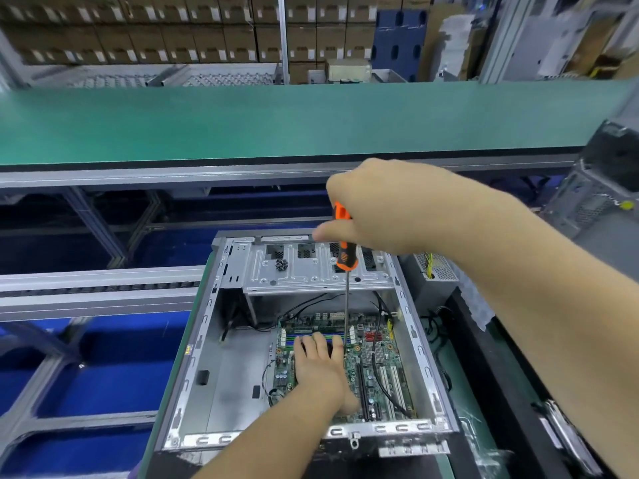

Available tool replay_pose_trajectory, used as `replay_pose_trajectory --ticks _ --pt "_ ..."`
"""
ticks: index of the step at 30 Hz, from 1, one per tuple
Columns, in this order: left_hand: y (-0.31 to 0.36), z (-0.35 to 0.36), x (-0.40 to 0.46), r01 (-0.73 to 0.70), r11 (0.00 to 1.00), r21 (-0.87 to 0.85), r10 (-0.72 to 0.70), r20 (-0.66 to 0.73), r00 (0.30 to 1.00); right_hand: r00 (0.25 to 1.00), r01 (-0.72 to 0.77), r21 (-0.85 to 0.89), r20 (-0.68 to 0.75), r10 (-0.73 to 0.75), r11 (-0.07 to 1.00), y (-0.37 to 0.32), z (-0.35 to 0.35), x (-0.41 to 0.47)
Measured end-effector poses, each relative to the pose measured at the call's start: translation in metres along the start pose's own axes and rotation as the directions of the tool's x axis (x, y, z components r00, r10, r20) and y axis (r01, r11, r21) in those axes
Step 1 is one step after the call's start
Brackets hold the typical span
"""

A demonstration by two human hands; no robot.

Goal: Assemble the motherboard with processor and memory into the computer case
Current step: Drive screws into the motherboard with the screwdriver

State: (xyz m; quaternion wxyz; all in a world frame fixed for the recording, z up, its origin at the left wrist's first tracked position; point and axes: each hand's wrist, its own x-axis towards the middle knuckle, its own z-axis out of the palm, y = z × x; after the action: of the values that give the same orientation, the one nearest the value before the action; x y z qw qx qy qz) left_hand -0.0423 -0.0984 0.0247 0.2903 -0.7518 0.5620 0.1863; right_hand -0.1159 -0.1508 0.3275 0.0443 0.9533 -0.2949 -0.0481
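— While you look at the left side, what do you see?

— Blue bins (103,371) sit low under a grey frame. Next to them is the computer case (193,344), lying open on the desk (460,385).

— What is inside the case?

— The motherboard (387,368) lies flat on the bottom, toward the right wall. Memory sticks (304,335) sit in slots near its far edge.

— Where is the left hand (320,366)?

— It rests on the motherboard with its fingers straight and flat. The fingertips touch the memory slots. It is not grabbing anything.

— And up above?

— A silver drive tray (311,267) spans the far end of the case. A small pile of dark screws (281,265) sits on it.

— What about the right hand (387,209)?

— It is curled tight around the orange and black handle of a screwdriver (345,257). The thin metal shaft points straight down to the motherboard, just beside the left fingers. I cannot tell if the tip sits on a screw.

— Anything farther right?

— A grey power supply (434,271) with wires sits beside the case. Another grey case (598,202) stands at the far right, on the edge of a green belt (276,122).
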Motion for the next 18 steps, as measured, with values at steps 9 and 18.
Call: replay_pose_trajectory --ticks 9,18 --pt "0.002 -0.002 0.003 -0.002 1.000 0.006 0.001 0.029 1.000 0.999 0.017 0.076 -0.043 -0.014 0.997 0.013 0.001 0.001" --pt "0.000 -0.001 0.005 -0.005 0.999 -0.043 0.007 0.055 0.998 0.998 -0.015 -0.057 -0.063 0.011 0.998 0.003 0.005 0.004"
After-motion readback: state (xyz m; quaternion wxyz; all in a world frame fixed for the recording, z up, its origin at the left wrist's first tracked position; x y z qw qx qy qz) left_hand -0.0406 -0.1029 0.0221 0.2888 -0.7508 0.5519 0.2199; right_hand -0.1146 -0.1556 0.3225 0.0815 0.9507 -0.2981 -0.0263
